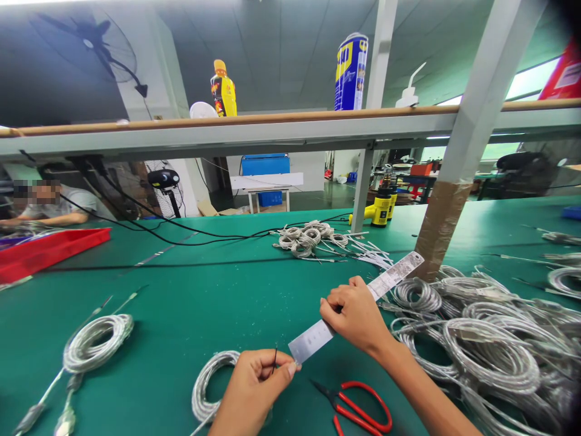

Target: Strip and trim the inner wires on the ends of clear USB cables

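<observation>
The right hand (356, 318) is clamped around the middle of a flat, silver steel rule (313, 341), which slants up toward the right of the frame, while the left hand (252, 393) pinches a thin black wire (275, 360) upright between its fingertips (285, 366). The two hands stand apart but close, with the wire just beside the rule's lower-left end. Under the left hand, at bottom centre, lies a coil of thin silvery cable (211, 381); whether the wire belongs to it cannot be told. A pair of red-handled scissors (358, 409) lies open on the green work mat (149, 327) just below the rule. A large heap of similar silvery cable coils (481, 342) fills the lower right, crowding the right forearm, and another coil (91, 342) sits at lower left. Farther up the mat, a tagged bundle of coils (304, 239) lies near a yellow heat gun (379, 212). At the upper left, a co-worker (49, 206) sits behind a red plastic tray (45, 254).
</observation>
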The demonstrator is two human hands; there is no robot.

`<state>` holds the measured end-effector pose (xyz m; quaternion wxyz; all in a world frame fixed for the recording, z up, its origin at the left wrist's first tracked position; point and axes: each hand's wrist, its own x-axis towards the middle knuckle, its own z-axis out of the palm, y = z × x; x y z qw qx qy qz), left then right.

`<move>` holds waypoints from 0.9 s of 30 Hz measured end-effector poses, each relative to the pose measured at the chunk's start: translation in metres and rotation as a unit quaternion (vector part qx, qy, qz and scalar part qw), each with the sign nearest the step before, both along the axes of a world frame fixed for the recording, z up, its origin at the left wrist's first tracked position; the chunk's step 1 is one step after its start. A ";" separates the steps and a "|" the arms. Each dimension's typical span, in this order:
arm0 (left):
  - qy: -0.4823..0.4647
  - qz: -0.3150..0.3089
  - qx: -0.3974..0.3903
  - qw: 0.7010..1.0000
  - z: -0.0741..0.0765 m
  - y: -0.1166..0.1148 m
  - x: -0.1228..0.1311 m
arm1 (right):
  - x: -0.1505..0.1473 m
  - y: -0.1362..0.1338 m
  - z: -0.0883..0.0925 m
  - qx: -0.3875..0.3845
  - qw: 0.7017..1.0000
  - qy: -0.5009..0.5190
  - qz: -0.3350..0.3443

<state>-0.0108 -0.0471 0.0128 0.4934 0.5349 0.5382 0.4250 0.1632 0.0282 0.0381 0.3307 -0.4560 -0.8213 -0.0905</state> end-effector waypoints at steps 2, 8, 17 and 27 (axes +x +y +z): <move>-0.001 0.002 0.003 1.000 -0.001 0.000 0.000 | 0.000 0.000 -0.001 -0.006 1.000 -0.002 -0.001; -0.009 -0.020 -0.019 1.000 -0.003 0.000 0.000 | -0.001 0.000 -0.002 -0.021 1.000 -0.005 -0.007; -0.102 0.143 0.048 0.983 0.004 0.010 -0.012 | 0.000 0.009 -0.020 0.000 0.999 -0.038 -0.036; -0.092 0.447 0.333 0.825 0.092 0.032 -0.128 | -0.030 -0.003 -0.053 -0.034 0.995 -0.090 0.036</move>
